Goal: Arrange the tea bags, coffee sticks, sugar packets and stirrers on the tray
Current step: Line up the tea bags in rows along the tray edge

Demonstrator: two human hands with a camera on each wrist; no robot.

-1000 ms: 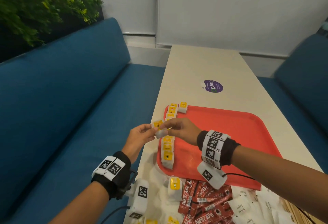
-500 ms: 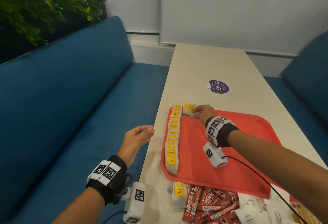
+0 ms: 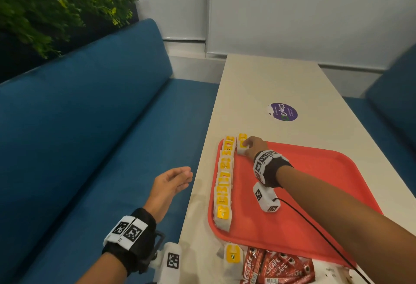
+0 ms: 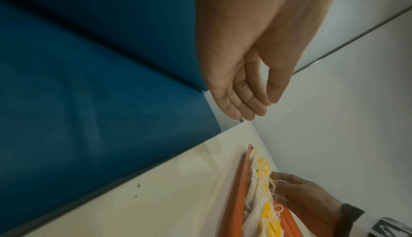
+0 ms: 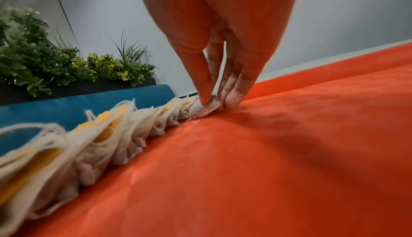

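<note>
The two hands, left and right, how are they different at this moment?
The right hand is at the far left corner of the red tray, pinching a tea bag down onto it; the left hand holds nothing. The right hand's fingertips touch the tray; the left hand hangs off the table, over the blue bench, fingers relaxed. Both wear wrist bands with black-and-white markers.

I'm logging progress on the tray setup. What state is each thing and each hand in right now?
tea bag: set down at the tray's far left corner, right hand pinching it.
row of tea bags: lined along the tray's left edge.
loose tea bag: off the tray, on the table.
coffee sticks: piled on the table, off the tray.
tray: flat on the table.
right hand: pinching the tea bag.
left hand: empty, relaxed.
</note>
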